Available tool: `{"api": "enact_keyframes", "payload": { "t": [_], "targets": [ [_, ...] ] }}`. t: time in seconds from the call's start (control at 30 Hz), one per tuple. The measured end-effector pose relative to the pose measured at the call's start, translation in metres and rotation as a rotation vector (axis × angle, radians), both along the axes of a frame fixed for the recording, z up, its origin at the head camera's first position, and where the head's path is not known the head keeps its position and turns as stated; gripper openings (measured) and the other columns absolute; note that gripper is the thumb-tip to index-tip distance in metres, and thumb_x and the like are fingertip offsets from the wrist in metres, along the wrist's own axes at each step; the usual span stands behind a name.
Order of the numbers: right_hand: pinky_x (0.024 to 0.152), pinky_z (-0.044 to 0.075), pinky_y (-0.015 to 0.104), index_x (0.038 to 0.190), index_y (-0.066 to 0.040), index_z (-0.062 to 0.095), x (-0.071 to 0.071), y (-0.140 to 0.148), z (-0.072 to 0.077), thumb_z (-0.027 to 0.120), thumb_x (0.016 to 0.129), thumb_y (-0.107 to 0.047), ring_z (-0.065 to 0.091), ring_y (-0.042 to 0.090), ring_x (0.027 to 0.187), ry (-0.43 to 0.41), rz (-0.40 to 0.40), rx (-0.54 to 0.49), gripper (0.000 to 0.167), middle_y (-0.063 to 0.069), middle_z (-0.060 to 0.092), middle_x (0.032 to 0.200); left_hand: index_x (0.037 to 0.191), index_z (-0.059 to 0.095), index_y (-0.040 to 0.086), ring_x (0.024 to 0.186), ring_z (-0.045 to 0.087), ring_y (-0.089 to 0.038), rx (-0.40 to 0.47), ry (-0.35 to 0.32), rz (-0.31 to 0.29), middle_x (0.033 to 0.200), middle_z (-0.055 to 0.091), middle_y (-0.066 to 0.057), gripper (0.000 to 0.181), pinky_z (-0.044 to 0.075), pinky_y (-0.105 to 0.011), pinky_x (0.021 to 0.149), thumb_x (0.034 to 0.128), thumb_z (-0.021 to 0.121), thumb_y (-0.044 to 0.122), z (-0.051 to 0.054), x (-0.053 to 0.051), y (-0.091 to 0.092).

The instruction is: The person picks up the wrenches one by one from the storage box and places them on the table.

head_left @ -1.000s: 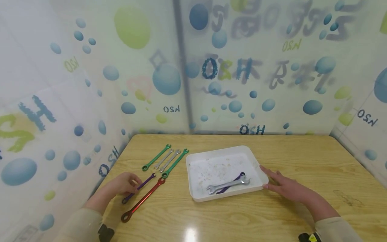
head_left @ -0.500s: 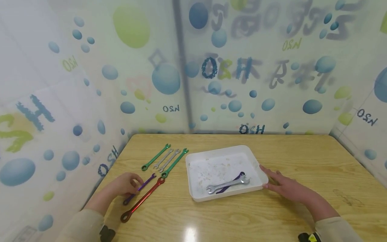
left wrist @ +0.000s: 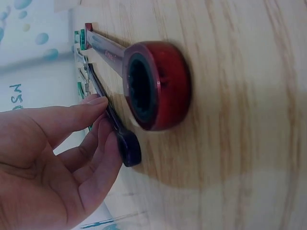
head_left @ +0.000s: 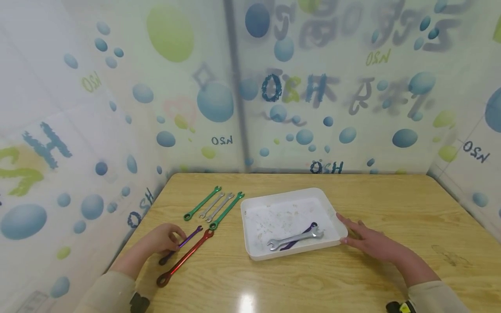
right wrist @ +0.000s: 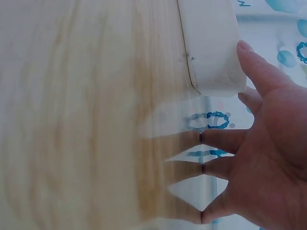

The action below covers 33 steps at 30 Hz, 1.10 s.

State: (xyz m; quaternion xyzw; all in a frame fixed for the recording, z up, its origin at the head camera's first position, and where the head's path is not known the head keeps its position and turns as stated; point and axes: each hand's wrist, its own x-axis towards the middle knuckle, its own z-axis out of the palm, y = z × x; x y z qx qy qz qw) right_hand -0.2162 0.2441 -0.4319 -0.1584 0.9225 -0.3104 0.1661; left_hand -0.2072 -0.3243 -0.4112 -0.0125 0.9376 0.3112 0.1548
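My left hand pinches a purple combination wrench between thumb and fingers at the table's left. In the left wrist view, the wrench's dark ring end sticks out below the fingertips. Just right of it lies a longer red wrench, its ring end large in that view. My right hand, fingers spread, touches the right rim of a white tray. Its thumb rests against the tray wall in the right wrist view. Inside the tray, a silver wrench crosses over another purple wrench.
Behind the left hand, a green wrench, two small silver wrenches and another green wrench lie slanted side by side on the wooden table. Patterned walls enclose the table's back and sides.
The purple wrench in my left fingers has shifted very slightly toward the red one. My right hand and the tray stay as they were.
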Motion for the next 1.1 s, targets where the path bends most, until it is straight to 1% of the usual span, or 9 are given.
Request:
{"api": "enact_keyframes", "payload": {
  "t": [0.23,0.3,0.4,0.5,0.6,0.7,0.77,0.83,1.1],
  "targets": [
    [0.091,0.002,0.082,0.157,-0.018,0.02,0.0,0.001,-0.001,0.054,0.097,-0.048,0.003,0.062,0.134,0.006,-0.004,-0.002,0.076,0.03,0.02,0.153,0.1,0.068,0.001,0.07,0.058,-0.018,-0.009,0.0,0.0,0.082,0.06,-0.008,0.022,0.051,-0.032,0.059,0.0807,0.07,-0.009,-0.002,-0.001,-0.002],
    [0.091,0.001,0.082,0.156,-0.017,0.02,0.0,0.0,-0.002,0.054,0.096,-0.048,0.002,0.062,0.134,-0.001,-0.003,-0.006,0.076,0.03,0.02,0.154,0.1,0.068,0.001,0.07,0.059,-0.018,-0.016,0.017,-0.005,0.082,0.062,-0.008,0.022,0.051,-0.032,0.06,0.0807,0.07,-0.009,-0.002,-0.002,-0.003],
    [0.091,0.001,0.082,0.156,-0.018,0.02,0.001,0.0,-0.001,0.054,0.096,-0.049,0.003,0.062,0.134,-0.002,-0.005,-0.004,0.076,0.03,0.02,0.154,0.102,0.067,0.0,0.069,0.059,-0.018,0.002,0.039,-0.01,0.082,0.064,-0.009,0.022,0.05,-0.033,0.059,0.0814,0.068,-0.008,0.001,-0.004,-0.003],
    [0.091,0.003,0.082,0.157,-0.019,0.019,0.0,0.0,0.0,0.054,0.097,-0.048,0.003,0.063,0.134,0.004,-0.005,0.004,0.076,0.031,0.02,0.153,0.105,0.067,0.0,0.065,0.057,-0.018,0.053,0.043,-0.009,0.084,0.065,-0.01,0.023,0.049,-0.033,0.056,0.0828,0.068,-0.005,0.004,-0.007,0.001],
    [0.091,0.005,0.082,0.157,-0.019,0.019,0.0,0.0,0.001,0.054,0.097,-0.048,0.003,0.063,0.134,0.0,-0.004,0.005,0.076,0.031,0.019,0.153,0.109,0.066,-0.001,0.064,0.055,-0.018,0.097,0.023,-0.016,0.088,0.065,-0.01,0.024,0.048,-0.033,0.055,0.085,0.067,-0.004,0.008,-0.01,0.006],
    [0.091,0.005,0.082,0.157,-0.019,0.018,0.0,0.0,0.001,0.054,0.097,-0.049,0.003,0.063,0.134,-0.002,-0.002,0.009,0.076,0.031,0.019,0.153,0.111,0.066,-0.001,0.063,0.055,-0.017,0.112,0.011,-0.035,0.089,0.065,-0.01,0.025,0.048,-0.032,0.055,0.086,0.067,-0.002,0.011,-0.012,0.013],
    [0.091,0.005,0.082,0.157,-0.019,0.019,0.0,0.0,0.001,0.054,0.097,-0.048,0.004,0.063,0.134,0.001,-0.002,0.009,0.076,0.031,0.02,0.153,0.112,0.065,-0.001,0.063,0.054,-0.018,0.118,0.011,-0.065,0.09,0.065,-0.01,0.026,0.048,-0.032,0.055,0.0867,0.067,-0.002,0.014,-0.014,0.018],
    [0.091,0.004,0.082,0.157,-0.019,0.019,0.0,0.0,0.001,0.054,0.097,-0.049,0.004,0.063,0.134,0.007,-0.002,0.012,0.076,0.031,0.02,0.153,0.113,0.066,0.0,0.064,0.054,-0.017,0.13,0.007,-0.074,0.09,0.064,-0.01,0.026,0.048,-0.032,0.056,0.0868,0.068,0.0,0.016,-0.015,0.024],
    [0.091,0.005,0.082,0.157,-0.02,0.018,0.0,0.0,-0.001,0.054,0.097,-0.049,0.004,0.063,0.134,0.002,-0.001,0.014,0.076,0.031,0.019,0.153,0.116,0.065,-0.002,0.057,0.049,-0.018,0.178,0.03,-0.15,0.084,0.064,-0.008,0.029,0.045,-0.035,0.056,0.0872,0.069,0.003,0.029,-0.018,0.051]
  ]
}}
